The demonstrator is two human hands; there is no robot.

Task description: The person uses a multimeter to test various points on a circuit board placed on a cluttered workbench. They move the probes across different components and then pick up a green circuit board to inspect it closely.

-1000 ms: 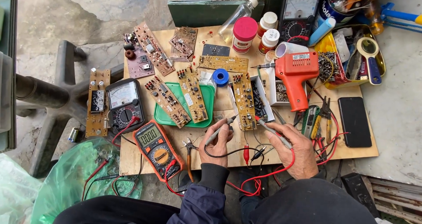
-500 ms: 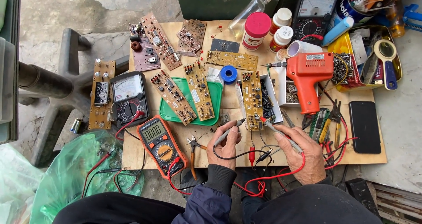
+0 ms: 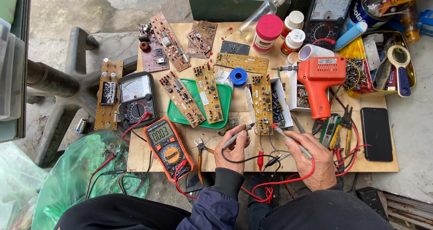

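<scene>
Both probes sit on the near end of the board [image 3: 263,104] — left hand [image 3: 232,148] grasps the black probe [image 3: 237,136], right hand [image 3: 314,160] the red probe [image 3: 293,142]; meter [image 3: 168,146] connected, testing underway.

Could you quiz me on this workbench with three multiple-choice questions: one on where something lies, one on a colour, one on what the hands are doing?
1. Where does the black phone lie?
A. at the right edge of the wooden board
B. on the green tray
C. under the orange soldering gun

2. What colour is the digital meter with the lit display?
A. blue
B. orange
C. white

3. What are the hands doing?
A. resting flat, empty
B. each holding a probe to a circuit board
C. gripping pliers

Answers:
1 A: it lies beside the pliers, far right.
2 B: its casing is orange.
3 B: the left hand and right hand point probe tips at the yellow circuit board.
</scene>
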